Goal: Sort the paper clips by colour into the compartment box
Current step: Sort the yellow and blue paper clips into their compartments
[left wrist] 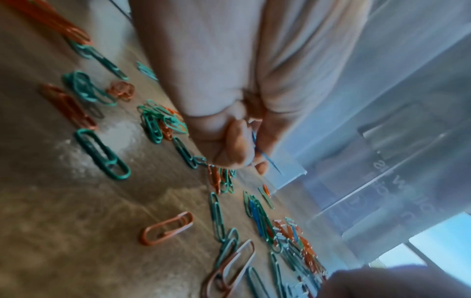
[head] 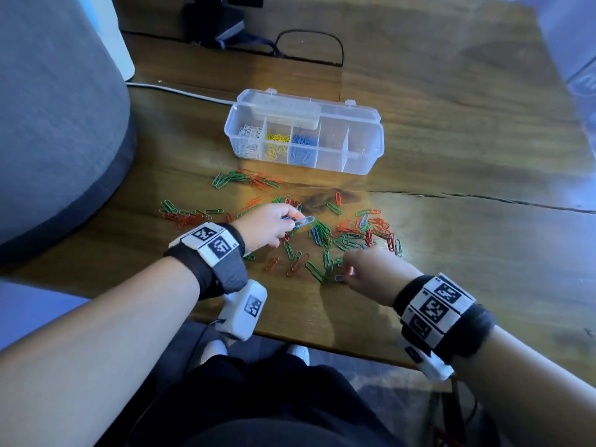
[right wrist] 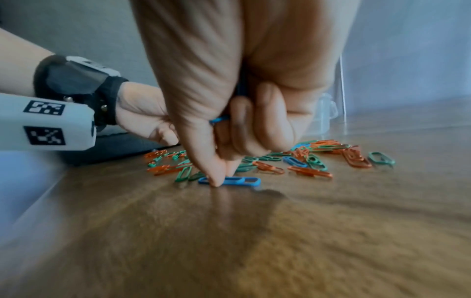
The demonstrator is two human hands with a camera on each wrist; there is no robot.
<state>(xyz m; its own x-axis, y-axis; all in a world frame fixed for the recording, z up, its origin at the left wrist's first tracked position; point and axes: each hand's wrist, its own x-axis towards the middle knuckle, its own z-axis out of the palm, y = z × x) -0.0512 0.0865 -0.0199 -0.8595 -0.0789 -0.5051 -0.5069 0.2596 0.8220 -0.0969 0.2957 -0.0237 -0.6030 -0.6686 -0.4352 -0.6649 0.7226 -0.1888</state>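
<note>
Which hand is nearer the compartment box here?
Left. The left hand, pinching a blue clip, is nearer the compartment box; the right hand works lower down, near the table's front edge.

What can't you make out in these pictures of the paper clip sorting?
- How many blue clips the right hand holds: right wrist view, curled fingers cover them.
- The left hand grip on its blue clip: the left wrist view is blurred.
- Contents of the compartment box two right sections: head view, too small and clear-walled to tell.
- Dark object at the table's far edge: cut off by the frame.
</note>
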